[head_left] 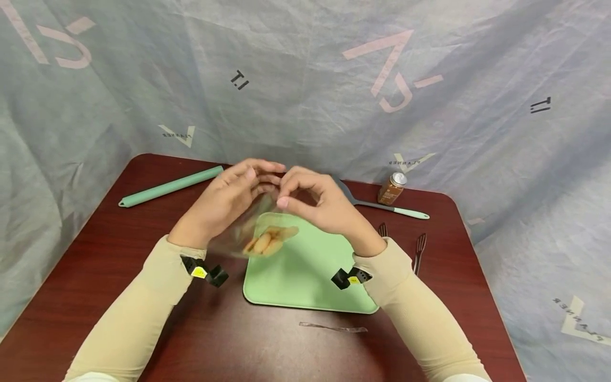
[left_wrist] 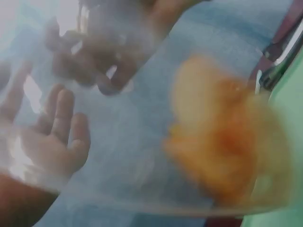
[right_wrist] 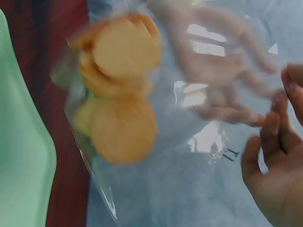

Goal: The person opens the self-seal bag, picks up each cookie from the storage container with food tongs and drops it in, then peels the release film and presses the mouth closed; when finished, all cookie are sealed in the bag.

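Note:
A clear plastic bag [right_wrist: 184, 146] hangs over the left part of a green board [head_left: 315, 276]. Flat, round yellow-orange food pieces [right_wrist: 125, 127] lie bunched in its lower end, blurred in the left wrist view. With thumb and fingertips, my right hand [head_left: 320, 201] pinches the bag near its top. My left hand [head_left: 229, 196] is at the bag's other side, thumb apart from its loosely stretched fingers. Through the film in the left wrist view, that hand's fingers [left_wrist: 61, 113] look spread. The bag's mouth is hard to make out.
A green rod [head_left: 172, 187] lies at the back left. Behind the board are a spatula [head_left: 410, 213] and a brown jar [head_left: 391, 189] with a silver lid. Forks [head_left: 420, 246] lie by my right sleeve, and a thin clear strip [head_left: 334, 328] in front.

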### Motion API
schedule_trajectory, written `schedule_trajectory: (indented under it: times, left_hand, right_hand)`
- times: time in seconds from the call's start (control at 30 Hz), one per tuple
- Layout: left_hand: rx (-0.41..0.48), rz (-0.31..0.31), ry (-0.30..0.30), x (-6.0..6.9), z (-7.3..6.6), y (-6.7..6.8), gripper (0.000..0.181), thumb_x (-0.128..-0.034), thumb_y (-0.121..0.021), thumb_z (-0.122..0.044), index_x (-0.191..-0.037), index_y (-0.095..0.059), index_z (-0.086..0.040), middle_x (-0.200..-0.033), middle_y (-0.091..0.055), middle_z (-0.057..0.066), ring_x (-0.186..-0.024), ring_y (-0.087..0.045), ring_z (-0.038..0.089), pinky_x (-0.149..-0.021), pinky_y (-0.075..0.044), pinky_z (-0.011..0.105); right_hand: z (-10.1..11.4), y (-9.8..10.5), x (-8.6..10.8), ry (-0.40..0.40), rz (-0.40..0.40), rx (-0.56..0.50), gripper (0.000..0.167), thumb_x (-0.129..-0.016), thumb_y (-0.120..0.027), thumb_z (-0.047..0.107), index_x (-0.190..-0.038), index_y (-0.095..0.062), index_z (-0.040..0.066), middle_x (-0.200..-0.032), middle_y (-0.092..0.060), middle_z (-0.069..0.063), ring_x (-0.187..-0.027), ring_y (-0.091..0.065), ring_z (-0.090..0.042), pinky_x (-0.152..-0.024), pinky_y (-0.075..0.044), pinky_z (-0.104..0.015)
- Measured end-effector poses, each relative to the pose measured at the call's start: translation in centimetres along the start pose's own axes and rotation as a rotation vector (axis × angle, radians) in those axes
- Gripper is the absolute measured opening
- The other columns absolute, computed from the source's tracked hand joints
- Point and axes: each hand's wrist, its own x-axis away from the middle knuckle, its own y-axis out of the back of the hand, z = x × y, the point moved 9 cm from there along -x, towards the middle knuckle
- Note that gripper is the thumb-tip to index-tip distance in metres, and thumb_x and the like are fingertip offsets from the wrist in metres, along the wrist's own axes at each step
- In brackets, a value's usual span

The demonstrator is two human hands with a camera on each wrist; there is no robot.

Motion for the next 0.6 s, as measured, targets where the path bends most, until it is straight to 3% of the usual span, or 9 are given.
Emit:
schedule_trajectory:
  times: [0.1, 0.2, 0.33, 0.5, 0.6]
  left_hand:
    - [0.214, -0.161, 0.024, 0.1, 1.2, 2.4, 0.034, -0.1105, -0.044, -0.029, -0.119, -0.068, -0.006, -0.121, -0.064, 0.015, -0.113, -0.056, 0.03, -0.103, -0.04, 0.042]
    - [0.342, -0.239, 0.04, 0.7, 2.8, 4.1, 0.036, -0.1112, -0.042, -0.03, -0.114, -0.072, -0.009, -0.112, -0.069, 0.01, -0.109, -0.059, 0.027, -0.102, -0.04, 0.04]
    - [0.255, -0.243, 0.004, 0.9, 3.3, 4.1, 0.035, -0.1097, -0.048, -0.032, -0.123, -0.07, -0.008, -0.117, -0.069, 0.009, -0.115, -0.058, 0.027, -0.105, -0.037, 0.042]
    - [0.174, -0.235, -0.092, 0.1, 2.1, 2.9, 0.033, -0.109, -0.05, -0.02, -0.134, -0.064, -0.005, -0.128, -0.065, 0.014, -0.125, -0.053, 0.032, -0.107, -0.034, 0.045]
    - [0.125, -0.252, -0.13, 0.0, 1.5, 2.6, 0.034, -0.1073, -0.053, -0.018, -0.136, -0.063, -0.002, -0.132, -0.064, 0.016, -0.126, -0.053, 0.035, -0.109, -0.034, 0.047]
  right_hand:
    - [0.9, 2.3, 0.0, 0.034, -0.173, 0.056, 0.01, -0.096, -0.07, 0.009, -0.09, -0.07, 0.001, -0.095, -0.062, -0.01, -0.092, -0.055, -0.03, -0.081, -0.047, -0.039]
    - [1.9, 4.4, -0.4, 0.061, -0.316, 0.077, 0.005, -0.094, -0.068, 0.004, -0.089, -0.069, 0.0, -0.093, -0.061, -0.013, -0.088, -0.053, -0.031, -0.077, -0.046, -0.037]
    - [3.1, 6.1, -1.2, 0.081, -0.432, 0.063, 0.006, -0.093, -0.067, 0.002, -0.09, -0.067, -0.003, -0.092, -0.059, -0.014, -0.085, -0.05, -0.03, -0.073, -0.044, -0.035]
    - [3.1, 8.1, -0.7, 0.028, -0.595, 0.036, 0.008, -0.094, -0.069, 0.005, -0.089, -0.068, -0.001, -0.092, -0.062, -0.011, -0.08, -0.051, -0.024, -0.073, -0.043, -0.032]
    - [2.8, 8.7, -0.3, 0.019, -0.638, 0.02, 0.006, -0.094, -0.069, 0.005, -0.089, -0.069, 0.002, -0.091, -0.062, -0.008, -0.077, -0.051, -0.021, -0.074, -0.043, -0.032]
